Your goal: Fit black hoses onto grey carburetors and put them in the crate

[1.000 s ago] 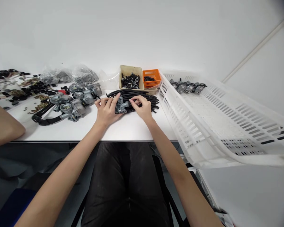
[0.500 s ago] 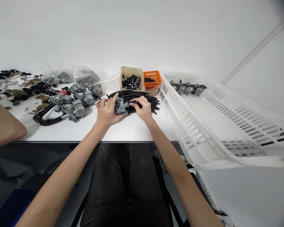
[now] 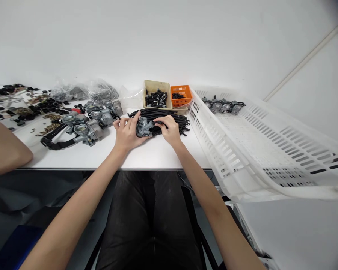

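A grey metal carburetor (image 3: 143, 128) rests at the front of the black hoses, with my left hand (image 3: 126, 134) closed round its left side. My right hand (image 3: 170, 131) is at the carburetor's right side, thumb and forefinger pinching a small black piece (image 3: 157, 122) against it. Whether that piece is a hose end or a cap I cannot tell; the fingers cover most of it. Behind and under both hands lies a bundle of black rubber hoses (image 3: 183, 120). More carburetors (image 3: 83, 129) stand on the table to the left of my left hand.
A beige bin (image 3: 157, 83) of black fittings and an orange basket (image 3: 187, 93) stand behind the hoses. On the right, a white crate (image 3: 228, 153) holds several carburetors (image 3: 224, 105). Small loose parts (image 3: 49, 125) and a black strap (image 3: 66, 144) lie left. Another person's arm (image 3: 7, 150) enters there.
The right hand's fingers have shifted very slightly at the carburetor's side. My left hand keeps its hold, and everything else stays where it was.
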Available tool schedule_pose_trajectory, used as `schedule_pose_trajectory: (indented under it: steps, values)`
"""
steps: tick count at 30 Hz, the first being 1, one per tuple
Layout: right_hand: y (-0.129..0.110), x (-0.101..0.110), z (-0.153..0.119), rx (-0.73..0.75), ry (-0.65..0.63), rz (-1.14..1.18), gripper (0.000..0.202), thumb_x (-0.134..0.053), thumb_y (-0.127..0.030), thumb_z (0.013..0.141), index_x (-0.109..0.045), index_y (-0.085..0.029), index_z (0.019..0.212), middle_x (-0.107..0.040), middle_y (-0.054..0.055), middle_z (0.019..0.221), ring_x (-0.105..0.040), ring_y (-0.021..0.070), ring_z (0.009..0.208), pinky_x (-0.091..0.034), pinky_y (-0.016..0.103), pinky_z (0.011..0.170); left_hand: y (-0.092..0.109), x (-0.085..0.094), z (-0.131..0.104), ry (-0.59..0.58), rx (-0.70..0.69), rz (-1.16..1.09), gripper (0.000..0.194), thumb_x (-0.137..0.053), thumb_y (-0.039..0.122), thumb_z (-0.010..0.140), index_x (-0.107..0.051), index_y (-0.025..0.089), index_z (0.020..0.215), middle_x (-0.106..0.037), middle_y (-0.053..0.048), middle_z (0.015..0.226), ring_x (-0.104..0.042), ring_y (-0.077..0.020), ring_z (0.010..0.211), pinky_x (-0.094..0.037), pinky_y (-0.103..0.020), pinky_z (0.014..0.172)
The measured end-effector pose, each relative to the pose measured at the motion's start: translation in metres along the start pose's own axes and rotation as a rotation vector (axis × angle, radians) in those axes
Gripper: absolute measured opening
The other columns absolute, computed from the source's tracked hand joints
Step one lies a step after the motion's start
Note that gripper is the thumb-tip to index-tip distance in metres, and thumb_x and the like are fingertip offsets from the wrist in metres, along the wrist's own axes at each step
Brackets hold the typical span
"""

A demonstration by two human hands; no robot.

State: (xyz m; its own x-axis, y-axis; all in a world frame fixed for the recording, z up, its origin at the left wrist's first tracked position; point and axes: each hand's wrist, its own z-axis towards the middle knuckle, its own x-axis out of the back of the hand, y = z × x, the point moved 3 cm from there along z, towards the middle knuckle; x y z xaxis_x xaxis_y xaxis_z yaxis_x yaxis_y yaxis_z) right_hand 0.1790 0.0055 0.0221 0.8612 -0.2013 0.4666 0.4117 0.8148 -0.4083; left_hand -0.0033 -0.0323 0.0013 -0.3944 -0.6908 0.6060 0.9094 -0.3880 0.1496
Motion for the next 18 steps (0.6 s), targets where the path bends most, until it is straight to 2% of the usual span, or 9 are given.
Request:
schedule_pose_trajectory:
  steps: [4,8,11,15,18]
  values:
    - [-0.003,0.001,0.000,-0.041,-0.010,0.035,0.018,-0.056,-0.028,0.089,-0.066,-0.026,0.104,-0.070,0.003,0.097,-0.058,0.0208,0.090,-0.044,0.038,0.088,0.000,0.002,0.001,0.034,0.021,0.001,0.094,-0.058,0.068,0.068,-0.036,0.015,0.142,-0.064,-0.018,0.116,-0.050,-0.0378,0.103,-0.021,-0.046,0.090]
    - [-0.007,-0.003,-0.001,-0.101,-0.081,0.092,0.058,-0.065,-0.039,0.081,-0.044,-0.026,0.134,-0.065,0.006,0.114,-0.056,0.0229,0.103,-0.043,0.040,0.093,0.000,0.004,0.002,0.080,0.061,0.010,0.096,-0.059,0.071,0.065,-0.039,0.013,0.139,-0.060,-0.020,0.122,-0.049,-0.0366,0.101,-0.022,-0.045,0.089]
    - [-0.008,-0.010,-0.004,-0.103,-0.192,0.100,0.078,-0.069,-0.045,0.077,-0.031,-0.027,0.142,-0.057,0.009,0.125,-0.053,0.0256,0.112,-0.041,0.042,0.098,-0.001,0.006,0.002,0.116,0.102,0.009,0.101,-0.060,0.074,0.062,-0.039,0.011,0.139,-0.060,-0.021,0.121,-0.049,-0.0361,0.099,-0.023,-0.045,0.088]
    - [-0.007,-0.016,-0.008,-0.079,-0.286,0.074,0.077,-0.063,-0.046,0.082,-0.024,-0.027,0.146,-0.055,0.011,0.123,-0.051,0.0254,0.116,-0.037,0.044,0.103,-0.001,0.008,0.002,0.131,0.101,-0.010,0.107,-0.062,0.074,0.059,-0.035,0.009,0.140,-0.059,-0.023,0.120,-0.048,-0.0364,0.100,-0.025,-0.046,0.089]
    - [-0.007,-0.019,-0.009,-0.025,-0.321,0.062,0.074,-0.060,-0.046,0.084,-0.026,-0.024,0.146,-0.054,0.011,0.120,-0.050,0.0244,0.113,-0.037,0.044,0.103,-0.001,0.009,0.000,0.145,0.059,-0.055,0.109,-0.066,0.070,0.058,-0.032,0.008,0.141,-0.057,-0.024,0.122,-0.048,-0.0366,0.102,-0.026,-0.047,0.091]
